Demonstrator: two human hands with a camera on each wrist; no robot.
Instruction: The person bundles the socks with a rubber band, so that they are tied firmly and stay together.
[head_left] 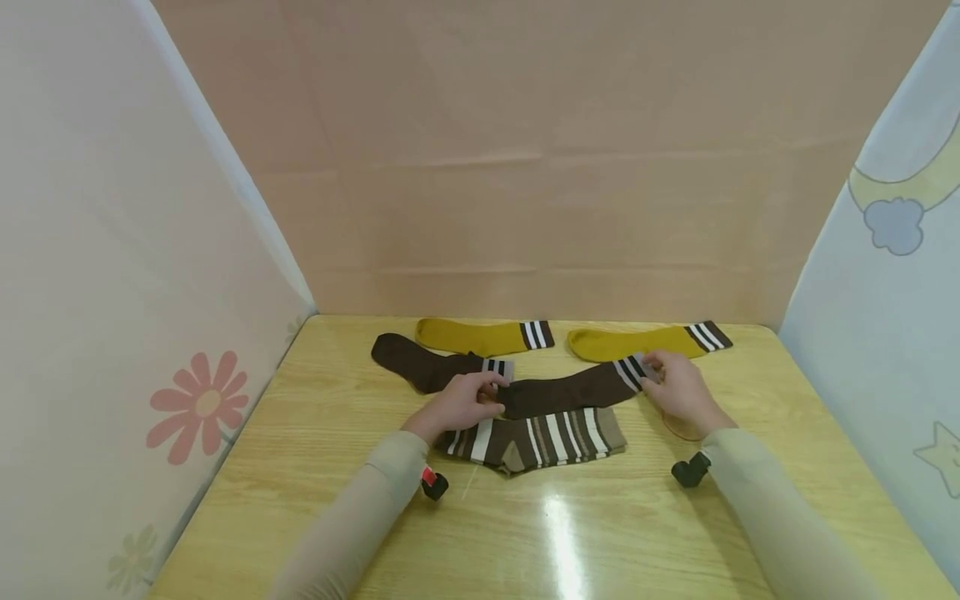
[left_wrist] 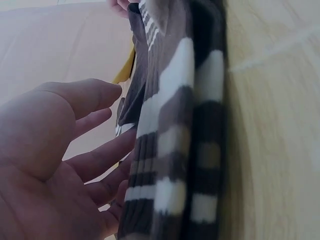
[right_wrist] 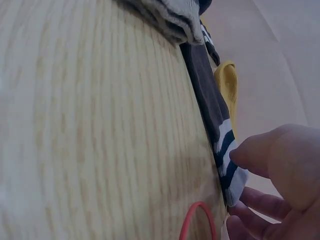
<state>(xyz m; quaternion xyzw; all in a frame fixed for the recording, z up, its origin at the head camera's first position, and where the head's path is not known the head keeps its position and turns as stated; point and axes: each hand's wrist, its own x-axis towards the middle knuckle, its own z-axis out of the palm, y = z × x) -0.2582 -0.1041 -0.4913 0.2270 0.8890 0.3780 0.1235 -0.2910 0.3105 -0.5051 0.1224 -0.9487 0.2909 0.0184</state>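
Observation:
My right hand (head_left: pixel 681 390) is at the grey cuff of a dark brown sock (head_left: pixel 558 395) with black stripes. In the right wrist view its thumb (right_wrist: pixel 257 150) overlaps the striped cuff, and its fingers lie apart from the thumb by the cuff's end. Beside the cuff of a second dark brown sock (head_left: pixel 420 364) is my left hand (head_left: pixel 467 403), fingers loosely bent and thumb apart. Nearer me lies a folded brown, white and tan striped sock (head_left: pixel 558 437). The left wrist view shows my left fingers (left_wrist: pixel 102 157) close against these stripes (left_wrist: pixel 172 120); contact is unclear.
Two mustard socks with striped cuffs lie at the back, one left (head_left: pixel 472 337) and one right (head_left: pixel 633 343). A thin red loop (right_wrist: pixel 197 215) shows near my right wrist. Behind the wooden table (head_left: pixel 300 500) stands a tan backdrop, with patterned sheets at both sides.

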